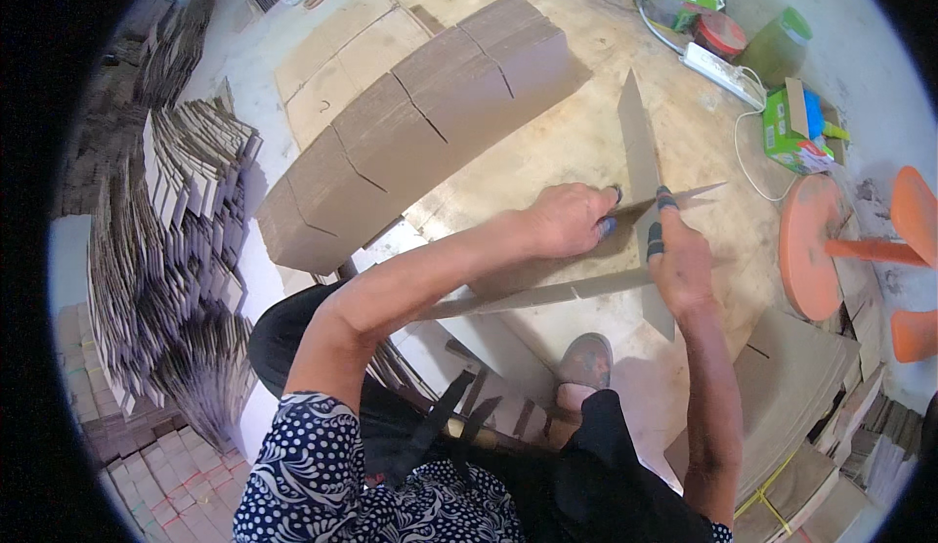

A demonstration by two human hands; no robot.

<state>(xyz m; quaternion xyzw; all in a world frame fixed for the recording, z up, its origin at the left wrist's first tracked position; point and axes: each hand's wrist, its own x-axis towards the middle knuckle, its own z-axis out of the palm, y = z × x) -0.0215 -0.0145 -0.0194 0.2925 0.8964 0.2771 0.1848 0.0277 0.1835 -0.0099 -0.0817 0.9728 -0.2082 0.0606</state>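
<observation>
Cardboard strips (635, 152) slotted crosswise, both hands (625, 235) gripping, wooden table (547, 143)

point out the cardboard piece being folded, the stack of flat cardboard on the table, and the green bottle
cardboard piece (640, 143), head view, on its upright flap
stack of flat cardboard (420, 123), head view, on its top sheet
green bottle (777, 47), head view, on its body

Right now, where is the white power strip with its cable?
In the head view, the white power strip lies at the upper right of the round wooden table, between the red-lidded jar and the small green carton.
</observation>
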